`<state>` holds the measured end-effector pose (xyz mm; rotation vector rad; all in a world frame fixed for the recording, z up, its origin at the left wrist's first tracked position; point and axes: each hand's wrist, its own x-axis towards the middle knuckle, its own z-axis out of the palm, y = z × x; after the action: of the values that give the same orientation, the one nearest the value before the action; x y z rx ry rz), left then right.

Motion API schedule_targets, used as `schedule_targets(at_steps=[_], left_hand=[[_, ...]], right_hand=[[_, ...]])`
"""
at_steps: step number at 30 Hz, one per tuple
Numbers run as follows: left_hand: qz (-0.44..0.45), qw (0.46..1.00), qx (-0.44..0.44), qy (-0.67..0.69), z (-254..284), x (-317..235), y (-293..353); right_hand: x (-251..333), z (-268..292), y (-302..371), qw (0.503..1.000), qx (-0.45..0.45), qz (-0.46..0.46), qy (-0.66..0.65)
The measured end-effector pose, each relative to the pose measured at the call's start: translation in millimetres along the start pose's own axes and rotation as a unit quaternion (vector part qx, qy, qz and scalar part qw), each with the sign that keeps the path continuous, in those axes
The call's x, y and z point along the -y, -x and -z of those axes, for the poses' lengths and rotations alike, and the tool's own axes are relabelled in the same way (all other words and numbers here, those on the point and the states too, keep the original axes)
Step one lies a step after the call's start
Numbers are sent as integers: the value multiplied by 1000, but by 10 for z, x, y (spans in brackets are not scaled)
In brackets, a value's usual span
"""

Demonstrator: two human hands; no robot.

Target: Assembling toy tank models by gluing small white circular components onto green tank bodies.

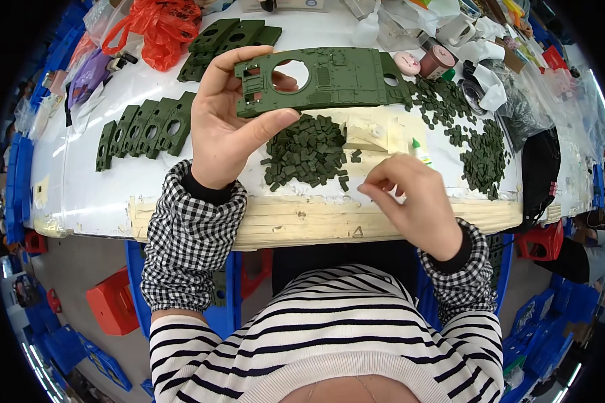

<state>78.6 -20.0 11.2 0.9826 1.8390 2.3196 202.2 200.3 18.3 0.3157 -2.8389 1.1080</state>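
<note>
My left hand (223, 131) grips a dark green plastic model tank hull (339, 79) by its left end, thumb below and fingers behind. The hull is raised above the table, and a large round hole shows near the held end. Below it lies a heap of small dark green rectangular plastic pieces (306, 151). To the right of the heap my right hand (415, 205) hovers over the table edge, thumb and forefinger pinched together. Whatever may be between those fingertips is too small to make out. A small white bottle with a green tip (420, 153) and a cream-coloured block (368, 133) are just beyond that hand.
A row of green hulls (144, 129) stands at left, with more hulls stacked (228, 41) behind. Loose green pieces (484, 158) spread at right. A red plastic bag (156, 30), a pink jar (438, 60) and a black bag (541, 171) border the work area.
</note>
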Motion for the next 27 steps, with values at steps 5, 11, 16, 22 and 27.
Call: schedule_targets(at_steps=[5, 11, 16, 22, 27], left_hand=[[-3, 999, 1, 33, -25, 41, 6], [62, 994, -38, 86, -21, 25, 21], [124, 978, 41, 160, 26, 64, -24], [194, 953, 98, 213, -89, -17, -2], [220, 937, 156, 220, -150, -26, 27]], right_hand=[[6, -368, 44, 995, 17, -19, 98], [8, -445, 27, 994, 27, -16, 101], [150, -312, 113, 999, 12, 22, 28], [220, 179, 128, 976, -73, -7, -203], [257, 368, -40, 964, -102, 0, -246]])
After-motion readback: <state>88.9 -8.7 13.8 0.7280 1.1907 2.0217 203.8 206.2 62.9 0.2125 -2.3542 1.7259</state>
